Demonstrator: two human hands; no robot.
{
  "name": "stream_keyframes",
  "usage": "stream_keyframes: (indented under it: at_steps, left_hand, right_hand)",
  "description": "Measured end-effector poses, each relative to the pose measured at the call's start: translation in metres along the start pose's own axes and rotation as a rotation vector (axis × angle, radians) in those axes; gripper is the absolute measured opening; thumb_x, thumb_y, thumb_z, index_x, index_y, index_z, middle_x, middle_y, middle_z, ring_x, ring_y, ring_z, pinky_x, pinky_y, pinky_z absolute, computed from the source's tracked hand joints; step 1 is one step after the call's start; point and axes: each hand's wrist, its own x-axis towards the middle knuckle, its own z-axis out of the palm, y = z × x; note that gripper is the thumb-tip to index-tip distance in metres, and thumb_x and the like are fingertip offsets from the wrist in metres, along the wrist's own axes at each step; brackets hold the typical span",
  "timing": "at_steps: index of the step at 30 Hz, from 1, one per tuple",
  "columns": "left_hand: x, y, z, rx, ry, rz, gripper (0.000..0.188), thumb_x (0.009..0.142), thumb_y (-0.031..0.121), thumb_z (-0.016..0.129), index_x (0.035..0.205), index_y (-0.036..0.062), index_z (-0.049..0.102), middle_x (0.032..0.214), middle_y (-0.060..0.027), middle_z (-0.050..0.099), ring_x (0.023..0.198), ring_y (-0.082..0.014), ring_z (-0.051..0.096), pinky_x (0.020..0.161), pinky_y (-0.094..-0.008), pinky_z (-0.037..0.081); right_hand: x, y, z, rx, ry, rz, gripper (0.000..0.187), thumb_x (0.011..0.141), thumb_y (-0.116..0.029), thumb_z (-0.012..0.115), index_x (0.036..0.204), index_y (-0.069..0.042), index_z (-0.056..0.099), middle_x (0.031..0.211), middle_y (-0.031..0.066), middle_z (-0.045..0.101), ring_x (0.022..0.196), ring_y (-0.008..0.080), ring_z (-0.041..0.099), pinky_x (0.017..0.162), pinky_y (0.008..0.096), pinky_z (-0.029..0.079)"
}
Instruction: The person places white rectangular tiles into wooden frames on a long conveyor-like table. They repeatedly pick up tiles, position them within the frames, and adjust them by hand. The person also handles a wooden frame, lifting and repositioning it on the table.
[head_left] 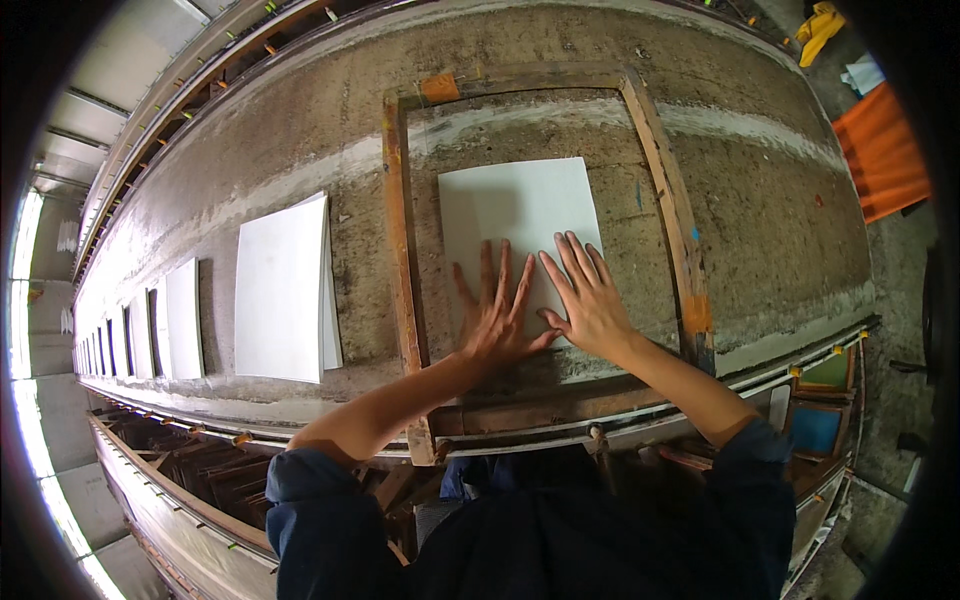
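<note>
A white rectangular sheet (545,190) lies on the long worn table, inside a wooden frame (402,240). My left hand (495,310) rests over the lower left part of the sheet with its fingers spread. Beside it, my right hand (592,310) lies over the sheet's lower right part, fingers stretched out and pointing away from me. The two thumbs come close together near the sheet's lower edge. Neither hand holds anything. Parts of the sheet's near side are hidden under the hands. Orange tape (438,87) sticks to the frame's far left corner.
To the left, a stack of white sheets (280,290) lies on the table (770,200), with several more in a row beyond. A rail with small clips (838,350) runs along the near edge. Orange cloth (882,150) hangs at the right. Framed screens (815,430) stand below the table.
</note>
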Motion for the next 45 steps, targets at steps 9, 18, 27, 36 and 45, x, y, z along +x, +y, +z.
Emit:
stream_keyframes:
  at_steps: [9,18,27,36,45]
  left_hand:
    - [-0.008,-0.031,-0.031,0.051,0.176,-0.148,0.092,0.078,0.049,0.063,0.144,0.0053,0.016,0.147,-0.0279,0.011,0.139,-0.0398,0.006,0.104,-0.0683,0.008]
    - [-0.052,-0.087,-0.036,-0.856,0.257,-0.503,0.084,0.073,-0.005,0.052,0.145,0.0043,0.009,0.137,-0.0268,0.036,0.116,-0.0345,0.049,0.090,-0.0372,0.045]
    - [-0.040,-0.062,-0.081,-0.906,0.475,-0.269,0.079,0.067,-0.012,0.048,0.140,0.0057,0.023,0.140,-0.0210,0.032,0.134,-0.0308,0.029,0.111,-0.0401,0.024]
    - [0.043,0.028,-0.081,-0.726,0.520,-0.221,0.076,0.065,-0.010,0.051,0.135,0.0078,0.030,0.137,-0.0172,0.040,0.121,-0.0343,0.047,0.095,-0.0384,0.042]
    - [0.135,0.120,-0.010,-0.820,0.433,-0.220,0.076,0.069,-0.011,0.053,0.137,0.0089,0.026,0.138,-0.0170,0.038,0.125,-0.0322,0.042,0.101,-0.0370,0.038]
  right_hand:
    - [-0.007,0.028,-0.028,-0.112,0.192,0.190,0.066,0.084,-0.024,0.062,0.139,-0.003,0.031,0.141,0.0217,0.031,0.130,0.0378,0.031,0.108,0.0515,0.024]
    - [-0.063,0.081,-0.053,0.132,0.124,0.724,0.068,0.088,-0.007,0.055,0.144,-0.008,0.018,0.139,0.0218,0.035,0.123,0.0404,0.042,0.093,0.0474,0.045]
    - [-0.063,0.090,-0.066,0.354,0.200,0.799,0.071,0.084,0.005,0.057,0.143,-0.021,0.026,0.146,0.0120,0.031,0.132,0.0337,0.032,0.104,0.0459,0.037]
    - [-0.110,0.194,-0.114,0.417,0.252,0.743,0.070,0.082,0.005,0.060,0.141,-0.022,0.031,0.142,0.0148,0.037,0.129,0.0354,0.036,0.103,0.0476,0.037]
    - [-0.184,0.315,-0.141,0.347,0.246,0.772,0.065,0.084,0.006,0.056,0.140,-0.019,0.034,0.137,0.0174,0.044,0.124,0.0361,0.044,0.098,0.0449,0.042]
